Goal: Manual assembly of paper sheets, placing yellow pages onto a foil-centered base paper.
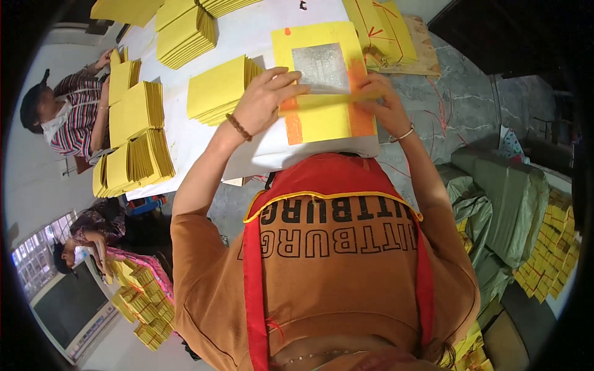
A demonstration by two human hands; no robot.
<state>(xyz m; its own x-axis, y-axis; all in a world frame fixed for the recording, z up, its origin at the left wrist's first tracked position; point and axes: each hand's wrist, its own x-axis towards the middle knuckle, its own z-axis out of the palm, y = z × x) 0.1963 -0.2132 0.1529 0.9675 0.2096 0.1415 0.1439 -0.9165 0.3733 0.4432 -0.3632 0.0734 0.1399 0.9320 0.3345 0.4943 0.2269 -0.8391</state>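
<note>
In front of me on the white table lies yellow paper [318, 34] with orange patches and a silvery-grey rectangle in its middle. A yellow flap or sheet [322, 117] covers its near part. My left hand [266, 102], a brown bead bracelet on its wrist, has its fingers closed at the paper's left side, by the flap's upper edge. Opposite it, my right hand [383, 105] has curled fingers closed on the right end of that edge, slightly blurred. The thumbs are partly hidden. A stack of folded yellow paper [216, 89] lies left of my left hand.
More yellow stacks [137, 111] line the white table's [176, 139] left side. Tied yellow bundles [390, 34] lie on a board at the back right. One person [77, 114] sits across on the left; another person [93, 235] handles yellow bundles behind. Green sacks [501, 191] stand right.
</note>
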